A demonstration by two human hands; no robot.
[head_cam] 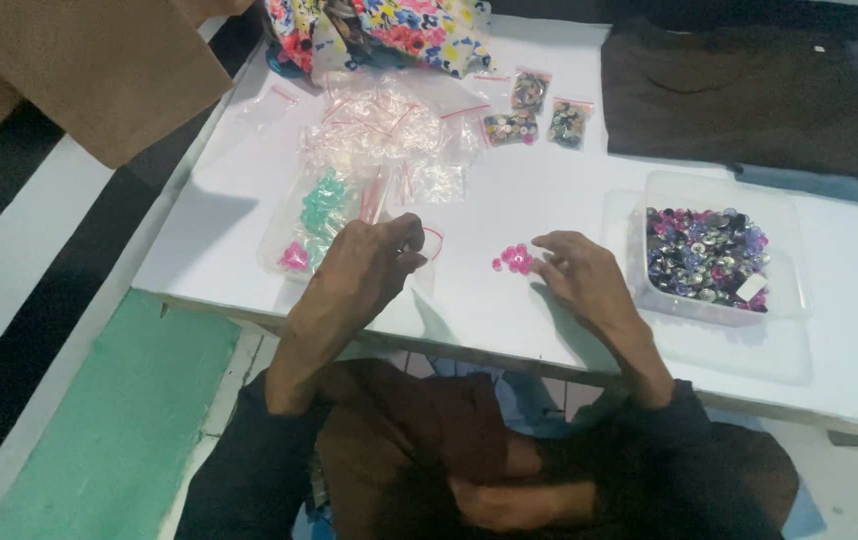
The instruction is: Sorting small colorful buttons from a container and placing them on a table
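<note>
- Left hand (374, 262): raised just above the table, fingers curled together and pinched on a small clear zip bag (427, 250) with a red seal strip; the bag hangs at the fingertips, near the table's front edge.
- Right hand (581, 272): palm down on the table, fingers spread and loosely open, fingertips touching a small cluster of pink buttons (514, 259); nothing is enclosed in the hand.
- White table (549, 190): bears everything listed below.
- Dark brown folded cloth (739, 95): lies flat at the far right of the table.
- Floral fabric (389, 30): bunched at the far edge, centre-left.
- Clear plastic tub (714, 255): stands just right of the right hand, filled with mixed purple, pink and silver buttons.
- Heap of empty clear zip bags (384, 130): piled beyond the left hand.
- Bag of teal buttons (319, 215): lies just left of the left hand, with some pink ones at its near end.
- Three small filled bags of mixed buttons (534, 115): lie side by side near the far edge.
</note>
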